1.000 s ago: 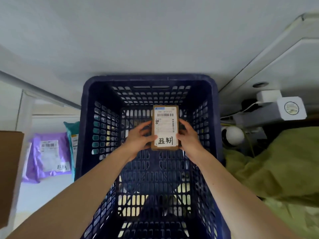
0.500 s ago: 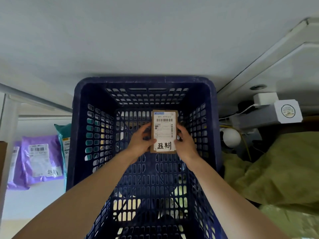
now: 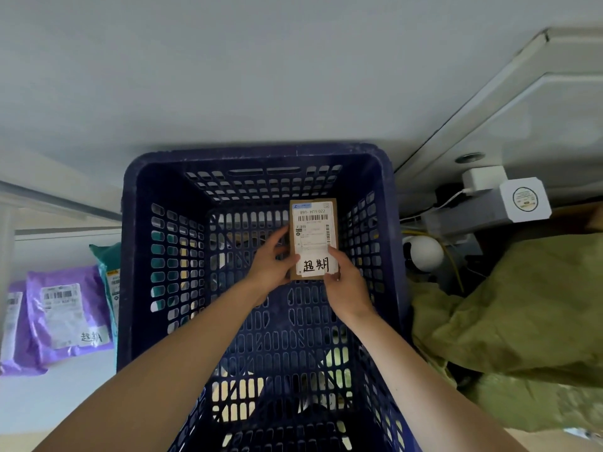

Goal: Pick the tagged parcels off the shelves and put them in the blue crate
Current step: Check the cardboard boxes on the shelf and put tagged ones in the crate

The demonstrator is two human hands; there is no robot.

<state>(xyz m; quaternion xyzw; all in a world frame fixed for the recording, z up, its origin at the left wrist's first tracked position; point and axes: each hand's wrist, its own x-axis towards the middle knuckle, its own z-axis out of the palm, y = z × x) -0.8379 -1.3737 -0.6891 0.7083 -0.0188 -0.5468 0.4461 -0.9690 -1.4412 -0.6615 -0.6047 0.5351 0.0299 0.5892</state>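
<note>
Tagged cardboard parcel (image 3: 312, 239): label up, being held inside the blue crate (image 3: 130, 223); left hand (image 3: 269, 265) and right hand (image 3: 346, 282) gripping its near end.

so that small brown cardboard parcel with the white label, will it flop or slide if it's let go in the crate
The small brown cardboard parcel looks stiff: its edges stay straight between the left hand and the right hand. Held by fingertips, it is probably light. Being flat, it should land without rolling in the dark blue slotted plastic crate, though it might slide slightly.

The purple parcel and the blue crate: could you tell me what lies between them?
A teal parcel stands between the purple parcel and the blue crate, in the head view.
</note>
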